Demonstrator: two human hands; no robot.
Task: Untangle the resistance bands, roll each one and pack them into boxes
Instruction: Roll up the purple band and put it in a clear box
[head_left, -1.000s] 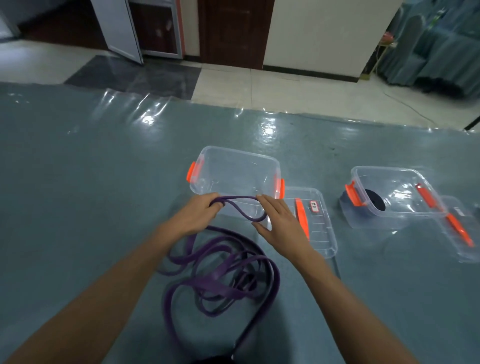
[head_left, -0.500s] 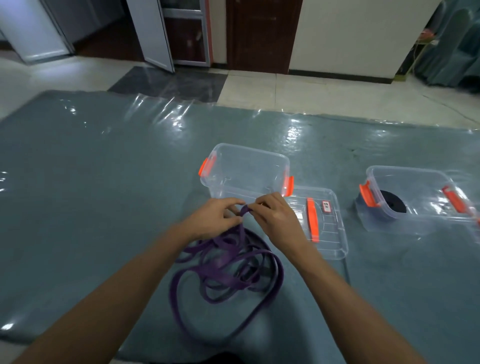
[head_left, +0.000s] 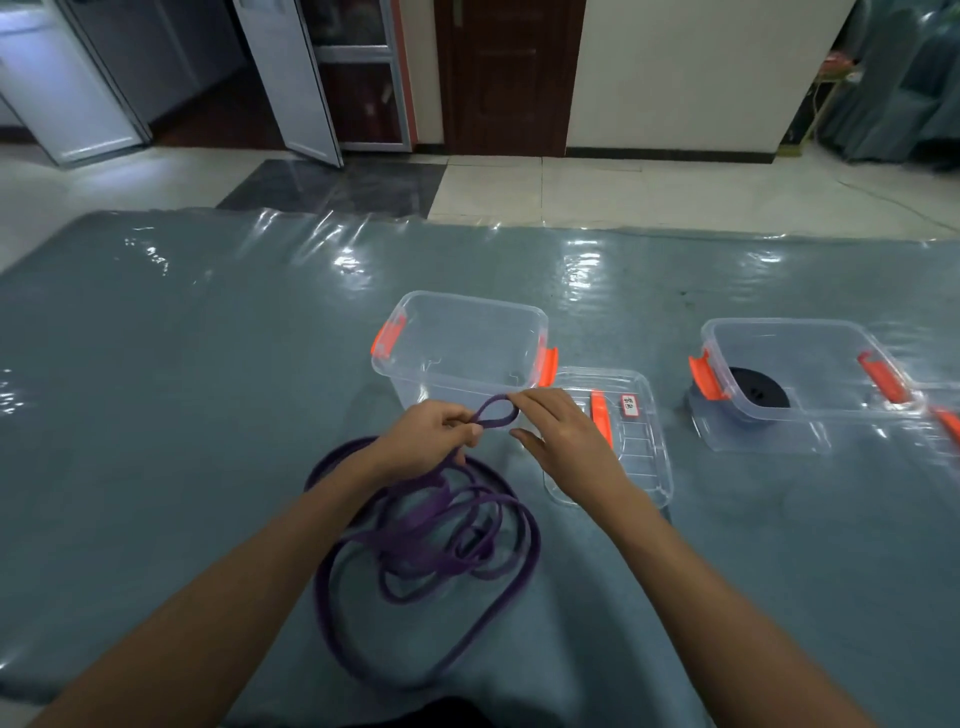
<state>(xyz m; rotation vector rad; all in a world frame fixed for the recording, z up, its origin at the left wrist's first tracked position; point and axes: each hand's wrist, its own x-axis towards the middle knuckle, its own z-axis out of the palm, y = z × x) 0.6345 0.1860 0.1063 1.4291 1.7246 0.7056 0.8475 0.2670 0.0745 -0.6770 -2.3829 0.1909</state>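
Head view, read from left to right. A worktop (head_left: 156, 415) under grey-blue cloth and a glossy clear sheet carries all items. The purple resistance band (head_left: 415, 525) lies in loose, overlapping coils at about 6 o'clock of the frame centre, between the two forearms, its widest coil running toward the near edge. The left hand (head_left: 426, 441), at 12 o'clock of the coils, has its fingers (head_left: 452, 415) curled, pinching the band where a small loop (head_left: 488, 402) rises clear of the cloth. The right hand (head_left: 569, 441), at 3 o'clock of that loop, has its fingers nearly straight; the fingertips touch the loop's far end, and the thumb stands apart from the band. At 12 o'clock of both hands sits an open-topped clear box (head_left: 462, 312) with orange latches. A clear lid (head_left: 644, 467), with an orange handle and a small white label, lies flat at 4 o'clock of that box, partly under the right hand. Well apart at 3 o'clock stands a second clear box (head_left: 800, 332), which holds a rolled black band (head_left: 758, 389). Another lid (head_left: 943, 405) is cut by the right frame edge.
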